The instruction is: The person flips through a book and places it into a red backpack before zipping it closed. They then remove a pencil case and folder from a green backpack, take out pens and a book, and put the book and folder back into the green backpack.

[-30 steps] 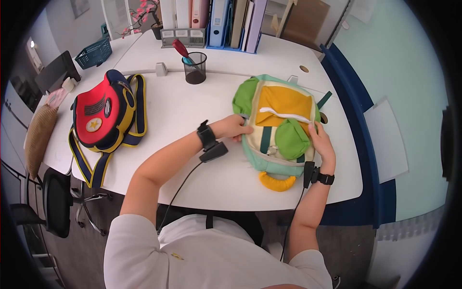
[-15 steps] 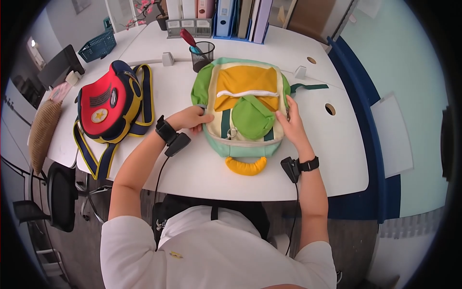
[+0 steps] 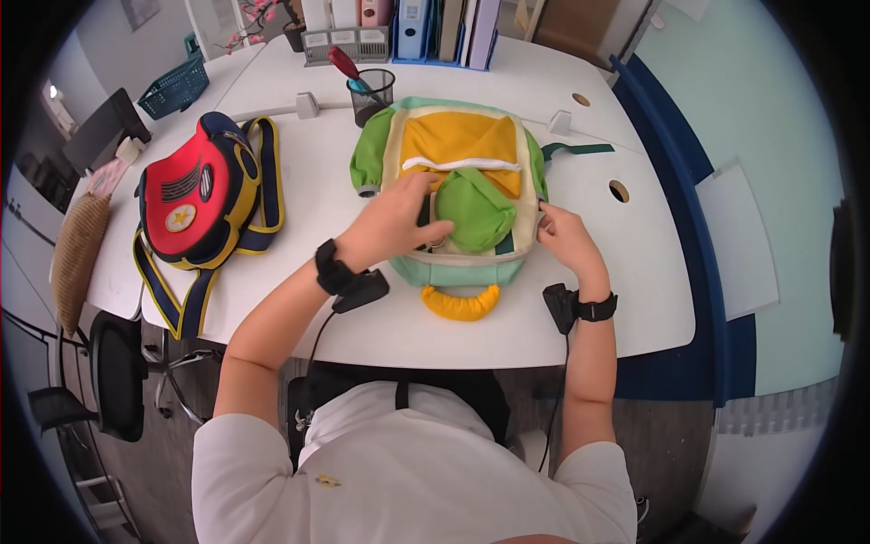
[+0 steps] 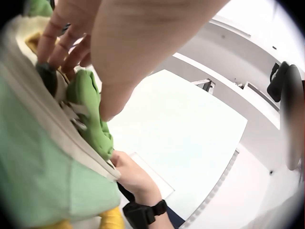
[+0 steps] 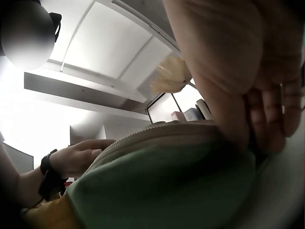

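A backpack (image 3: pixel 439 270) in mint, cream and orange lies on the table, front up, its padded yellow handle (image 3: pixel 460 305) towards me. A round green pouch (image 3: pixel 475 213) is on its front below a white zip (image 3: pixel 462 166). My left hand (image 3: pixel 391 218) reaches over the left side of the front, fingers loosely bent beside the green pouch and thumb apart. At the bag's right edge, my right hand (image 3: pixel 573 241) pinches the side with bent fingers; what lies between its fingertips is hidden. The right wrist view shows a zip (image 5: pixel 138 136) along the rim near that hand.
A red and navy backpack (image 3: pixel 186 195) with yellow-edged straps lies on the left. Behind the mint bag stand a mesh pen cup (image 3: pixel 373 98) and a row of binders (image 3: pixel 444 32). A dark green strap (image 3: pixel 580 148) sticks out right, near a cable hole (image 3: pixel 619 191).
The bag moved left across the table, then stayed put. My left hand let go of its left side and came onto the front. My right hand slid nearer along the right edge, fingers now bent.
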`<act>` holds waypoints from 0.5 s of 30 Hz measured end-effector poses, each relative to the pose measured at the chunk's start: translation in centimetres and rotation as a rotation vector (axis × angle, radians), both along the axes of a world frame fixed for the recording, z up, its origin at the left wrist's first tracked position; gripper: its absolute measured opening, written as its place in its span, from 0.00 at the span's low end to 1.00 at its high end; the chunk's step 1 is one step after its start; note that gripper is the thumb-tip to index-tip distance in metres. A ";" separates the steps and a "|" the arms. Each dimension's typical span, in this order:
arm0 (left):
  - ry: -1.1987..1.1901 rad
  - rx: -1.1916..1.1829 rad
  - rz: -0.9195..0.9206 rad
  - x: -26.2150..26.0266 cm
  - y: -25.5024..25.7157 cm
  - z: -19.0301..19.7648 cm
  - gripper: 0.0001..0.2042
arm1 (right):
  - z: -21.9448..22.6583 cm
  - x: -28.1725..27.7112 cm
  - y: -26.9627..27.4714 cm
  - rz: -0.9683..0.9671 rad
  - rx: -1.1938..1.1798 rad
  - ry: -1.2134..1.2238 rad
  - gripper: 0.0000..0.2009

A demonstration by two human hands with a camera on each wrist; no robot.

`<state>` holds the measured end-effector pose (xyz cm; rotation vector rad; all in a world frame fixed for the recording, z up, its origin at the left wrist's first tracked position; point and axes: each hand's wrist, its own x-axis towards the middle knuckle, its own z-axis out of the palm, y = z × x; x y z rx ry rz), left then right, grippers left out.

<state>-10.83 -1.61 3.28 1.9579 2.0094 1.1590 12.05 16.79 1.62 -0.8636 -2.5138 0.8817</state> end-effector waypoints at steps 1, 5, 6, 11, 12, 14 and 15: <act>-0.015 0.059 -0.066 0.6 0.7 -0.3 0.27 | -0.6 -0.3 0.2 -0.003 0.018 0.004 0.10; -0.067 0.098 -0.097 1.9 3.0 -1.3 0.33 | -2.3 -0.9 0.9 -0.063 0.071 0.058 0.11; -0.117 0.020 -0.124 2.2 2.9 -0.4 0.32 | -2.1 -1.0 0.9 -0.079 0.046 0.074 0.11; -0.038 0.052 -0.063 2.3 2.0 2.5 0.29 | -2.0 -1.4 1.0 -0.148 0.010 0.195 0.10; 0.023 0.114 0.030 2.3 1.7 2.8 0.29 | -2.0 -1.5 1.1 -0.162 0.044 0.201 0.09; 0.195 0.172 0.122 2.5 1.7 2.6 0.29 | -2.1 -1.7 1.2 -0.194 0.109 0.214 0.07; 0.305 0.171 0.121 2.6 2.1 2.1 0.30 | -2.2 -1.8 1.1 -0.203 0.067 0.241 0.07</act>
